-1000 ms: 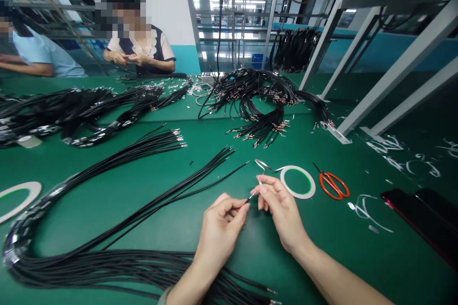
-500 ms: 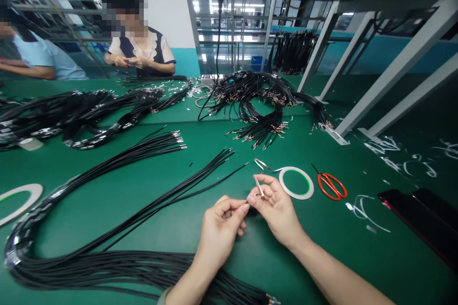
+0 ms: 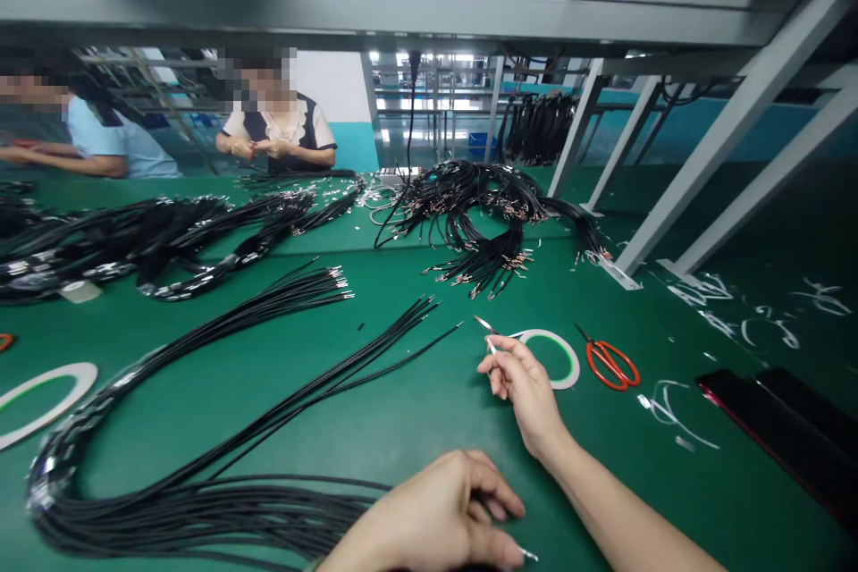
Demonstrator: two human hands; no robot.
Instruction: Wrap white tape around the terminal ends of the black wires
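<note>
My left hand (image 3: pixel 456 505) is low over the cut ends of a black cable bundle (image 3: pixel 234 514), its fingers loosely bent and its thumb apart from the forefinger. One bare metal cable end (image 3: pixel 529 555) shows beside the thumb; the rest of that cable is hidden. Farther up, my right hand (image 3: pixel 526 389) pinches a thin strip of pale tape (image 3: pixel 492 346) between thumb and fingers. The strip leads back towards a white tape roll (image 3: pixel 575 368) with a green inner edge, just behind that hand. A few black cables (image 3: pixel 349 344) lie to the left, tips pointing at it.
Orange-handled scissors (image 3: pixel 611 365) and tape scraps (image 3: pixel 663 411) lie to the right, by a dark phone-like slab (image 3: pixel 757 429). Cable heaps (image 3: pixel 469 197) cover the back. Grey shelf legs (image 3: pixel 703 161) rise at right. A second roll (image 3: pixel 80 380) lies left. Two co-workers (image 3: pixel 285 130) sit opposite.
My left hand has let go of the cable end it held against my right fingers and moved down and right. My right hand keeps the tape strip. The view has tilted upward.
</note>
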